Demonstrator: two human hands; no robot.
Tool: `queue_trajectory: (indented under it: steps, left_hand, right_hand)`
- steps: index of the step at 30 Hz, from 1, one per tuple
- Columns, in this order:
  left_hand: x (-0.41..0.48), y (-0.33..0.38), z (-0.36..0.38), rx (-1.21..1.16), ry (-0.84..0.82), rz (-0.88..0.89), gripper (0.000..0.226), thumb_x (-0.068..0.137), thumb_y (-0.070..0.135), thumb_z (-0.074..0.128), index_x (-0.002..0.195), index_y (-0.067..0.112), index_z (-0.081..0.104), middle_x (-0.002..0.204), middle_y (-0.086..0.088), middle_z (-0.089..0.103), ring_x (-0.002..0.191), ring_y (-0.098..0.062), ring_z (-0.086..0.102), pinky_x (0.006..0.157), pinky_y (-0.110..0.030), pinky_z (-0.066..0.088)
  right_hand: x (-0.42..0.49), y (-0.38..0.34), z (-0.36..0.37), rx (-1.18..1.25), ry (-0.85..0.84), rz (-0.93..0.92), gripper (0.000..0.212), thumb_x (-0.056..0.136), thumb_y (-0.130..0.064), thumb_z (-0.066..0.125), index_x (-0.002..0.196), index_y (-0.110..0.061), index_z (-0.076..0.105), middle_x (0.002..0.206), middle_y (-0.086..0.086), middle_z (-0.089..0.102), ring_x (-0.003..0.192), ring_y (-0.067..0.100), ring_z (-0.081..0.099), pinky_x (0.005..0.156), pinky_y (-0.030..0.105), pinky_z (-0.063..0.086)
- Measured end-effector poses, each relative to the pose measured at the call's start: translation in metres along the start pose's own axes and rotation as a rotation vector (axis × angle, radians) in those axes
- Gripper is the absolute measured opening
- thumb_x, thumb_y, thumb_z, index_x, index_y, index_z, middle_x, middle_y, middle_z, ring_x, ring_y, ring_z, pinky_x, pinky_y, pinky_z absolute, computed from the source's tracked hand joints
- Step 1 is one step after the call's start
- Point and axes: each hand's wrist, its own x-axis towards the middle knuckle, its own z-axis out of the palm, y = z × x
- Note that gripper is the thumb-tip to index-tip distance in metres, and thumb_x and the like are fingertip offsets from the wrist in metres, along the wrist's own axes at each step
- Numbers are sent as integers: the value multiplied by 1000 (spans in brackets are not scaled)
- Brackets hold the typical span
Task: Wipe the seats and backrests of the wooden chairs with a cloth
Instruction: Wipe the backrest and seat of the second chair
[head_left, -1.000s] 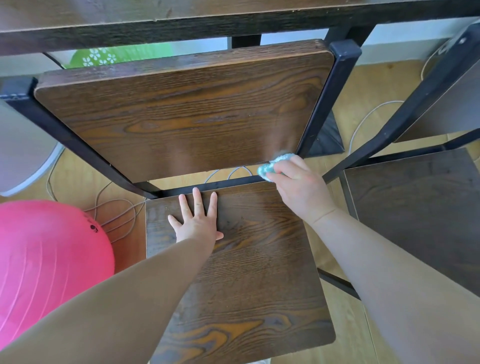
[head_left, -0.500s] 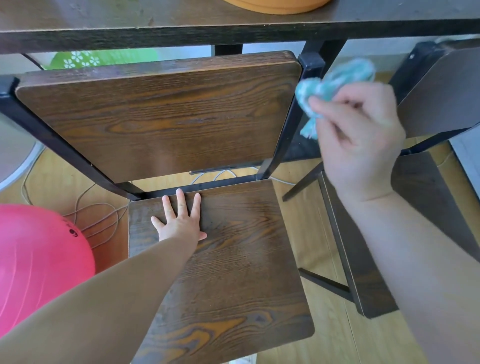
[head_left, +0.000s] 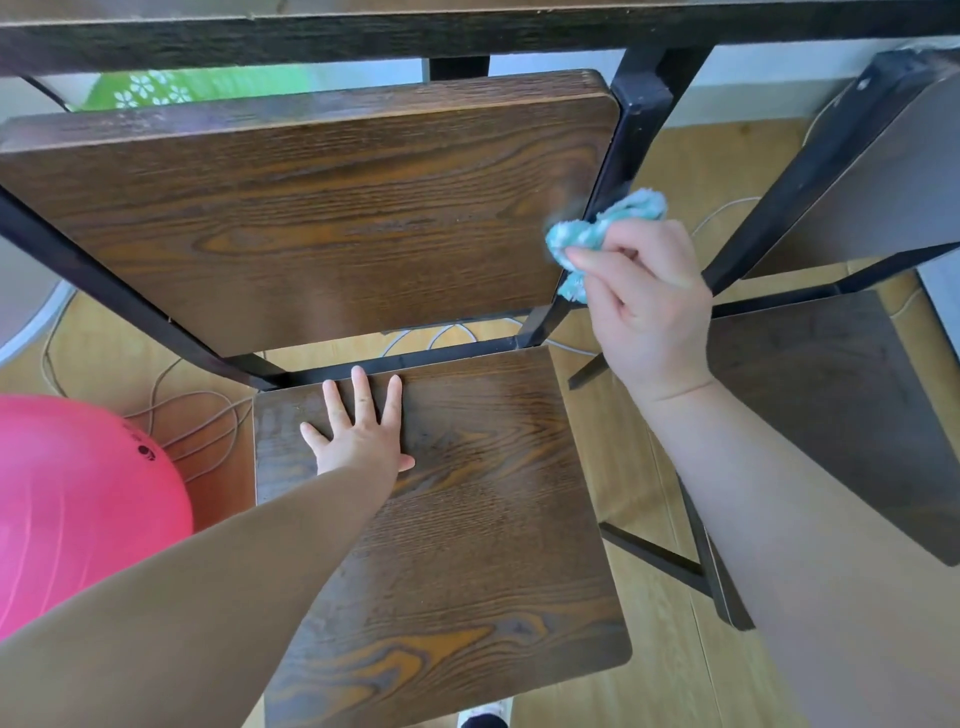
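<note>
A wooden chair stands in front of me, with a dark-grained seat (head_left: 467, 519) and a wide backrest (head_left: 311, 218) on a black metal frame. My left hand (head_left: 361, 431) lies flat on the back part of the seat, fingers spread. My right hand (head_left: 647, 306) grips a bunched turquoise cloth (head_left: 597, 234) and holds it at the backrest's right edge, by the black upright. A second wooden chair (head_left: 841, 405) stands to the right, partly behind my right arm.
A dark table edge (head_left: 467, 31) runs across the top, over the backrests. A big pink exercise ball (head_left: 78, 509) sits at the left. Cables (head_left: 197, 415) lie on the wooden floor behind the seat. A green patterned object (head_left: 197, 88) shows behind the backrest.
My right hand rose with the cloth from the backrest's lower right corner, then came down and left to the backrest's right edge. My left hand stayed flat on the seat.
</note>
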Motion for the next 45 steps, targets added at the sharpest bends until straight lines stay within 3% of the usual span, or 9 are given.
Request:
queue_trajectory:
  steps: [10, 13, 17, 20, 23, 29, 35, 41, 45]
  left_hand:
    - [3, 1, 1, 8, -14, 3, 98, 98, 53, 47, 146, 31, -36, 155, -11, -40, 143, -44, -30, 115, -69, 11]
    - [3, 0, 1, 7, -10, 4, 99, 98, 52, 48, 147, 31, -36, 155, -11, -40, 143, -45, -30, 115, -69, 10]
    - [2, 0, 1, 5, -9, 11, 99, 98, 52, 48, 147, 31, -36, 155, -12, -40, 143, -45, -31, 115, -68, 9]
    - [3, -1, 2, 2, -9, 15, 99, 99, 52, 48, 146, 31, -36, 155, -12, -41, 143, -44, -31, 115, -69, 8]
    - [3, -2, 2, -5, -15, 13, 99, 98, 51, 49, 147, 31, -36, 155, -11, -41, 143, -44, -32, 115, -69, 7]
    - [4, -2, 2, -11, -22, 13, 97, 99, 52, 47, 147, 32, -35, 155, -11, -41, 143, -45, -32, 115, -70, 9]
    - [4, -2, 2, -18, -25, 14, 97, 99, 53, 47, 147, 32, -35, 155, -10, -41, 143, -44, -32, 115, -70, 8]
    - [4, -2, 1, -21, -30, 8, 97, 99, 53, 47, 146, 32, -36, 154, -10, -42, 143, -44, -32, 114, -70, 7]
    - [4, -2, 2, -29, -27, 11, 98, 98, 52, 48, 146, 33, -35, 155, -10, -42, 142, -44, -33, 114, -70, 7]
  right_hand:
    - [-67, 11, 33, -29, -308, 105, 16, 94, -12, 60, 95, -6, 75, 92, 7, 64, 86, 22, 50, 68, 32, 49]
    - [-80, 7, 47, -15, -542, 368, 19, 93, -34, 57, 91, -20, 69, 94, -8, 55, 88, 3, 45, 73, 20, 45]
    - [-94, 12, 62, 2, -631, 642, 22, 88, -17, 57, 80, -36, 64, 93, -9, 58, 90, 6, 51, 76, 16, 40]
    - [-79, 28, 72, 1, -510, 850, 24, 88, -3, 50, 98, -14, 69, 109, 10, 59, 98, 16, 48, 89, 23, 41]
    - [-48, 27, 86, 4, -487, 927, 16, 92, -7, 52, 98, -21, 51, 104, 4, 51, 87, 12, 45, 76, 23, 41]
    - [-80, 28, 76, -19, -520, 958, 20, 90, 0, 56, 102, -9, 70, 108, 0, 59, 99, 21, 58, 69, 5, 37]
    - [-110, 5, 46, 200, -264, 1115, 21, 90, -4, 65, 99, -19, 76, 105, -13, 58, 101, 10, 60, 87, 39, 56]
    - [-76, -21, 21, 351, -96, 904, 21, 88, -1, 66, 98, -16, 76, 106, -11, 60, 102, 3, 59, 86, 24, 53]
    - [-71, -20, 29, 316, -115, 828, 18, 87, -3, 66, 96, -17, 75, 102, -19, 57, 102, 1, 59, 84, 28, 55]
